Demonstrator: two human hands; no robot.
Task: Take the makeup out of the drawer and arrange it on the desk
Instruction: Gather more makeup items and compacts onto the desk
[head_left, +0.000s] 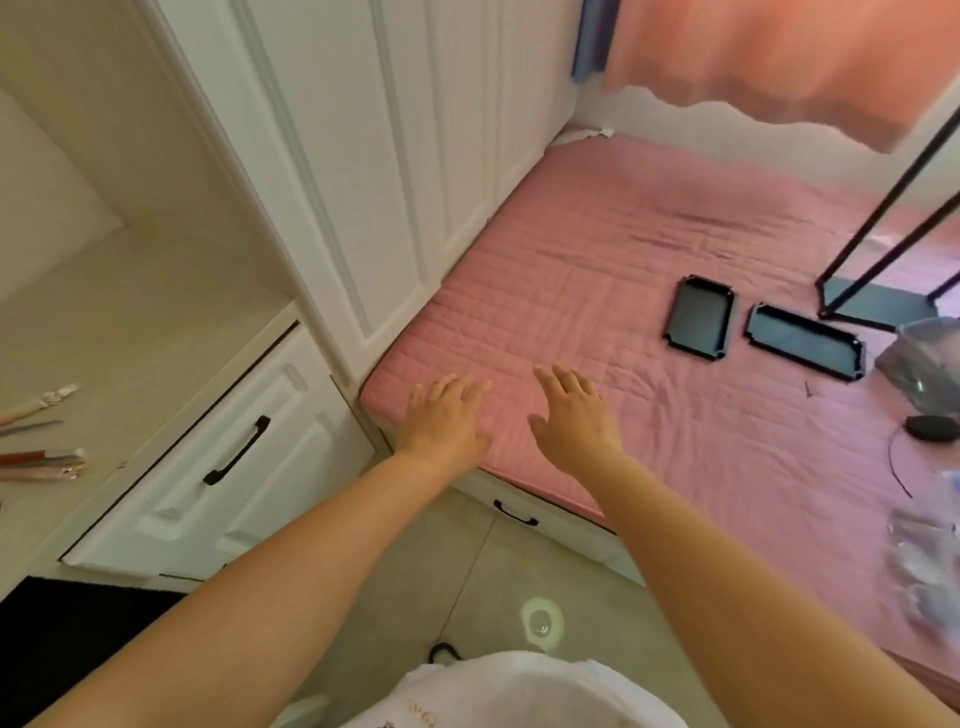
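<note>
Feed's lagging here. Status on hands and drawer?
Left hand and right hand open, empty, over pink bed. Drawer shut. Pencils on desk.

Pink quilted bedcover (649, 312); two black trays (698, 317); white drawer (218, 467) with black handle (236, 451).

Both hands, the left hand (447, 415) and the right hand (574, 415), spread flat and empty over the near corner of the pink mattress (597, 291). Ahead of them the mattress lies bare. Two black trays (698, 318) block the far right. The closed drawer (218, 467) sits left, wardrobe doors (374, 171) beyond.
</note>
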